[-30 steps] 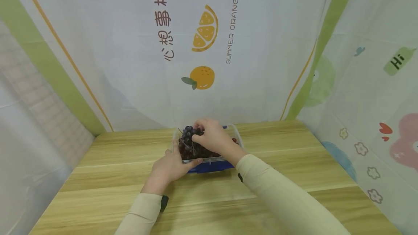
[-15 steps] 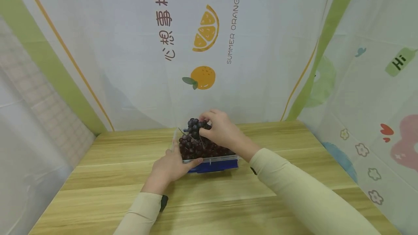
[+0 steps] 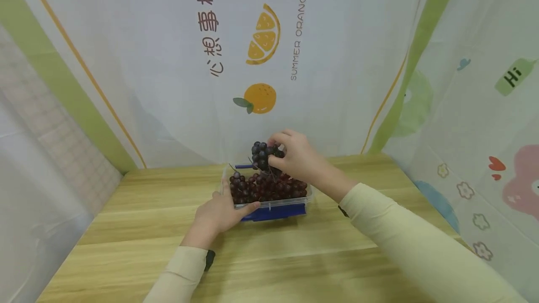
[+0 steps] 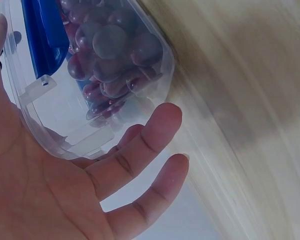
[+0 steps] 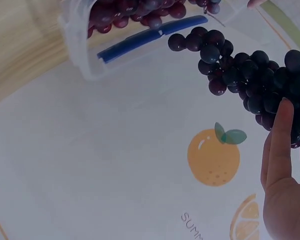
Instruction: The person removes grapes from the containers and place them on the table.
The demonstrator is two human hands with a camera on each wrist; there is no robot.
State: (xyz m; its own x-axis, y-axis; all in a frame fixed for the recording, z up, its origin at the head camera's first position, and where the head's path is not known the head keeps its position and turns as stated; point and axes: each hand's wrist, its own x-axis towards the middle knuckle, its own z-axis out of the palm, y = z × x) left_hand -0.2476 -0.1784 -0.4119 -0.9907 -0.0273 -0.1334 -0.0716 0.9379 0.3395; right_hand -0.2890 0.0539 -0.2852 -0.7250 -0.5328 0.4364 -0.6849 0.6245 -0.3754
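A clear plastic container (image 3: 309,195) with blue latches stands on the table, full of red-purple grapes (image 3: 269,190). My left hand (image 3: 218,213) grips its near left corner, thumb along the front rim and fingers on the left side. In the left wrist view two fingertips extend past the clear wall (image 4: 162,82). Above the container's back part my right hand (image 3: 300,157) pinches a dark bunch of grapes (image 3: 261,154) between thumb and fingers. The right wrist view shows the bunch (image 5: 255,75) hanging in a long tapering cluster, its tip close to the blue back latch (image 5: 150,37).
The container is on a wood-grain table (image 3: 168,228). Behind the table hangs a white curtain (image 3: 177,120) printed with oranges, and another printed cloth (image 3: 476,120) covers the right side.
My right hand has lifted the dark bunch up and rightward out of the container, uncovering the red-purple grapes beneath. The left hand has stayed at the container's corner.
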